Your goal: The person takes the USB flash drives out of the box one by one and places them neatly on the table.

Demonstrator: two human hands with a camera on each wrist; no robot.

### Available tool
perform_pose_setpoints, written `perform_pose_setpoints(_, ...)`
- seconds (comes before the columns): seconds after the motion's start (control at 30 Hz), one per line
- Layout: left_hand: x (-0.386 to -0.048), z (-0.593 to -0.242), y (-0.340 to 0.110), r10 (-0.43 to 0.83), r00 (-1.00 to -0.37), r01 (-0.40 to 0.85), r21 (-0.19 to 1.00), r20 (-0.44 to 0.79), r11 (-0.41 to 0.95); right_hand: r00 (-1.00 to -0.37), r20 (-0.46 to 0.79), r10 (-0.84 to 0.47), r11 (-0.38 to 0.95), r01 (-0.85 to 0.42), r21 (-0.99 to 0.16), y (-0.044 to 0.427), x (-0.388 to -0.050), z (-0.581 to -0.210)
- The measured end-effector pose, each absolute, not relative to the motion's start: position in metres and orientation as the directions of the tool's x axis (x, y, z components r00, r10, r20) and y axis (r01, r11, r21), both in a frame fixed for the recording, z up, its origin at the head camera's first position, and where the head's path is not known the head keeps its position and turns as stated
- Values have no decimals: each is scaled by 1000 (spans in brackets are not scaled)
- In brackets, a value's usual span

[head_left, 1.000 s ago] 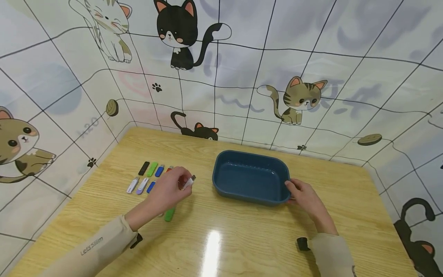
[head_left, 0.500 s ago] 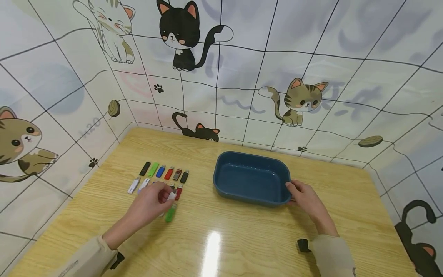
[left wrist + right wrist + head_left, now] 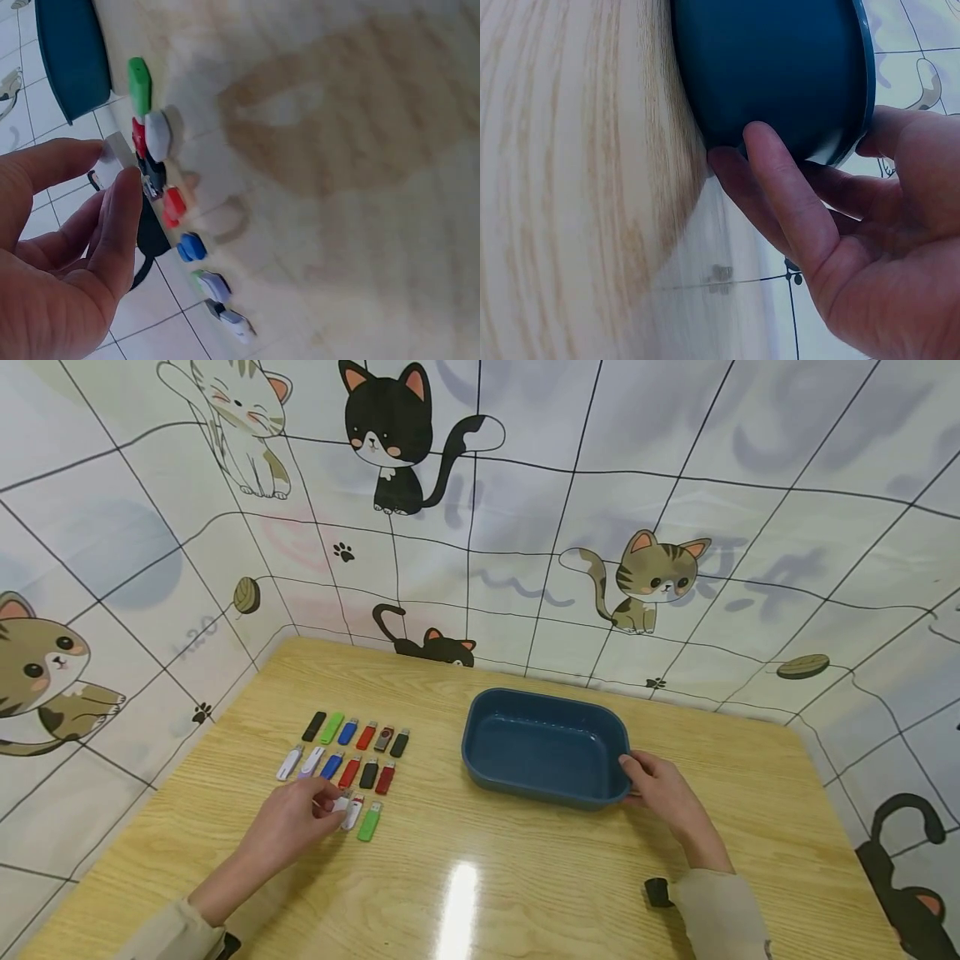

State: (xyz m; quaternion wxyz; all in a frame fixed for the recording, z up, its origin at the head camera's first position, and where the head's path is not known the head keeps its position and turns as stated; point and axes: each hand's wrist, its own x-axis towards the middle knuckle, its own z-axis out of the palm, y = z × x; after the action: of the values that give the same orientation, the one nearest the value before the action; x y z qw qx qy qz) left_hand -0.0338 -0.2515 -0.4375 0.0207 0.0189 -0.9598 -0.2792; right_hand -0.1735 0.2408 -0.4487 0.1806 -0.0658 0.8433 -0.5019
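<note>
My left hand [image 3: 288, 818] pinches a small white USB stick [image 3: 118, 154] between thumb and fingertips. It is just above the table at the left end of the nearest row. Beside it lie a white USB stick with a red end [image 3: 352, 814] and a green USB stick [image 3: 369, 823]. My right hand [image 3: 666, 789] grips the right end of a dark blue rectangular bin [image 3: 542, 787], thumb at the rim and fingers against the outside wall [image 3: 772, 75]. Nothing lies inside the bin. My left fingers partly hide the held stick in the head view.
Behind my left hand, several USB sticks lie in two rows, among them a black one [image 3: 314, 727], a blue one [image 3: 332, 766] and a dark red one [image 3: 385, 778]. A cat-patterned wall covering [image 3: 517, 568] borders the wooden table [image 3: 555, 877] at the back.
My left hand has moved left and toward me with the white USB stick, from near the bin to the nearest row. My right hand and the bin stay in place.
</note>
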Motion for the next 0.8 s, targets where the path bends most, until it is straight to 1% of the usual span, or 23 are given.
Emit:
perform_pose_setpoints(0.23,-32,-443,-260,-67,-998,-66,513,-16,856,-929,-230,-288,505,57,-862,240,-173,-448)
perform_pose_setpoints(0.47,-36,-449,-265,-40,-999,-49,462,-30,886,-929,-229,-290,503,55,-863,240,-172,-448)
perform_pose_setpoints(0.6,-37,-450,-264,-38,-998,-54,453,-45,890,-928,-232,-291,495,62,-867,241,-173,-449)
perform_pose_setpoints(0.8,-38,-451,-264,-24,-999,-36,438,-32,898,-929,-228,-292,485,62,-872,242,-174,-450)
